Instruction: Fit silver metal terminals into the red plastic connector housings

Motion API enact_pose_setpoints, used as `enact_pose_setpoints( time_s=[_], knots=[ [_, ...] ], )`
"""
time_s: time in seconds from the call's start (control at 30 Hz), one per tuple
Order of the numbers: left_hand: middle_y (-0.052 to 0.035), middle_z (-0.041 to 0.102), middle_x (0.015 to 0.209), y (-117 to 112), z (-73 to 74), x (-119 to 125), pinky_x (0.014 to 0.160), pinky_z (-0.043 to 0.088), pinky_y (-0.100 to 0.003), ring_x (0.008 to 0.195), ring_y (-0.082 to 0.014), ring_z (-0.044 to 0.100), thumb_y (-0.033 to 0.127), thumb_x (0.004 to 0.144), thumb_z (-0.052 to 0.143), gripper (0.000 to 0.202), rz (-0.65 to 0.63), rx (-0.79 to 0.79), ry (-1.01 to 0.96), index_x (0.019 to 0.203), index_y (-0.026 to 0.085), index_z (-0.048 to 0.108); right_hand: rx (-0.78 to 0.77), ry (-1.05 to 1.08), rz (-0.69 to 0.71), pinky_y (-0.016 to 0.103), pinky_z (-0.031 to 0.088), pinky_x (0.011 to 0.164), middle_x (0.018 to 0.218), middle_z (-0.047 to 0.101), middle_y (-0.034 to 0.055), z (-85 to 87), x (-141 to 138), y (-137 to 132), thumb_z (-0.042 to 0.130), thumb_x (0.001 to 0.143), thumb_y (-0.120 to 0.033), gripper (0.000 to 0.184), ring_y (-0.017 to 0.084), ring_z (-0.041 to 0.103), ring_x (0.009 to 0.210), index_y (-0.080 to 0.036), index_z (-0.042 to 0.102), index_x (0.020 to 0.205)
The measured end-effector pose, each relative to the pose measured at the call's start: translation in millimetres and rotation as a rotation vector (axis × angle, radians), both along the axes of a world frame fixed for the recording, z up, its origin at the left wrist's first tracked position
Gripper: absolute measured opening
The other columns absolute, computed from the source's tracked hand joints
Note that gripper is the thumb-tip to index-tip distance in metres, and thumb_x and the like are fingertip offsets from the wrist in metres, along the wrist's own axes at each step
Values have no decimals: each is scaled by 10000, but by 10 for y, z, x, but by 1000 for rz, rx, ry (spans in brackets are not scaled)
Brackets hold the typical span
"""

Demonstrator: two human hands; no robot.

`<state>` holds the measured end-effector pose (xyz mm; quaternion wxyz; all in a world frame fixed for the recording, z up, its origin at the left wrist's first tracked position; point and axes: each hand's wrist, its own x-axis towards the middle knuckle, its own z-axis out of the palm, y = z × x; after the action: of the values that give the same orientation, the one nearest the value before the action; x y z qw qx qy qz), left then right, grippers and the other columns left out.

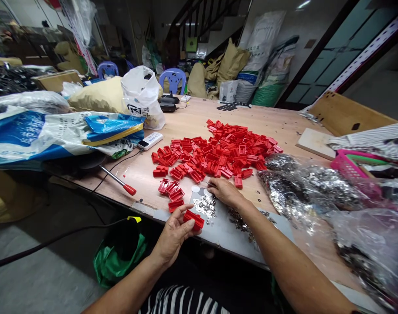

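Note:
My left hand (173,232) grips a red plastic housing (195,220) between thumb and fingers, just over the table's front edge. My right hand (227,192) is closed, its fingertips pinched above the grey mat. Something thin may be in that pinch, but it is too small to make out. Below the right fingers, small flat silvery metal pieces (205,206) lie loose on the grey mat (225,235). More dark metal bits (239,221) lie partly behind my right forearm. Several red housings (171,188) form a short row beyond my left hand.
A large heap of red housings (228,148) covers the middle of the table. Clear bags of metal parts (293,187) and a pink basket (347,162) stand right. At left are a red-handled lever (129,189), a cabled white device (151,141) and sacks (100,98).

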<state>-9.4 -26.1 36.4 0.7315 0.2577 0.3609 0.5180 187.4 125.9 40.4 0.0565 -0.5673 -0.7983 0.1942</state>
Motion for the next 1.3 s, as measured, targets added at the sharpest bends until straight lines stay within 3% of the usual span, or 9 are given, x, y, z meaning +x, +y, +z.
enact_pose_setpoints(
  time_s=[0.2, 0.37, 0.63, 0.77, 0.9, 1.0, 1.17, 1.3],
  knots=[
    [-30, 643, 909, 11, -27, 37, 805, 527, -331, 838, -148, 630, 274, 757, 726, 413, -12, -4, 21, 1131, 213, 562, 18, 0, -29, 238, 383, 645, 904, 689, 48, 4, 118, -122, 532, 860, -253, 111, 180, 610, 817, -210, 597, 940],
    [-28, 661, 916, 22, -37, 75, 800, 532, -322, 834, -143, 640, 258, 748, 730, 432, 3, 38, 39, 1138, 209, 549, 44, 13, -18, 255, 412, 722, 1005, 693, 60, -4, 106, -294, 536, 860, -230, 206, 194, 620, 894, -219, 581, 1060],
    [-50, 687, 999, -22, -15, 57, 873, 494, -304, 914, -169, 651, 231, 729, 736, 367, 52, 264, 320, 1055, 188, 573, 87, 72, -10, 276, 428, 765, 942, 682, 58, 95, 161, -583, 478, 884, -227, 149, 185, 609, 850, -202, 618, 927],
    [-52, 664, 1044, -51, -36, 75, 866, 495, -306, 941, -183, 639, 263, 757, 711, 333, 82, 402, 498, 1064, 201, 598, 152, 241, -50, 280, 429, 749, 899, 665, 53, 173, 165, -815, 478, 870, -239, 123, 180, 598, 822, -197, 594, 873],
    [-53, 657, 1039, -59, -73, 106, 876, 485, -313, 931, -187, 629, 279, 765, 701, 333, 63, 482, 621, 1080, 204, 620, 73, 463, -69, 257, 408, 622, 731, 624, 2, 194, 89, -1098, 455, 898, -293, 151, 145, 548, 647, -204, 568, 854],
    [-54, 653, 1063, -56, -66, 138, 882, 477, -309, 953, -189, 617, 270, 751, 714, 359, 34, 460, 564, 1092, 201, 624, 32, 570, -50, 249, 385, 584, 681, 580, -16, 180, 14, -1274, 465, 912, -312, 164, 129, 503, 596, -203, 559, 834],
    [-39, 664, 1026, -52, 17, 170, 855, 478, -282, 921, -158, 614, 257, 739, 722, 436, -31, 236, 218, 1157, 207, 610, 51, 636, 13, 248, 387, 626, 750, 590, -1, 170, -32, -1420, 491, 920, -292, 159, 134, 512, 669, -201, 561, 810],
    [-38, 667, 993, -67, 66, 162, 823, 481, -270, 880, -142, 612, 248, 730, 733, 464, -59, 119, 78, 1178, 204, 619, 42, 657, 65, 248, 393, 652, 754, 583, -2, 163, -10, -1472, 503, 921, -257, 150, 134, 519, 684, -200, 553, 791]
  ],
)
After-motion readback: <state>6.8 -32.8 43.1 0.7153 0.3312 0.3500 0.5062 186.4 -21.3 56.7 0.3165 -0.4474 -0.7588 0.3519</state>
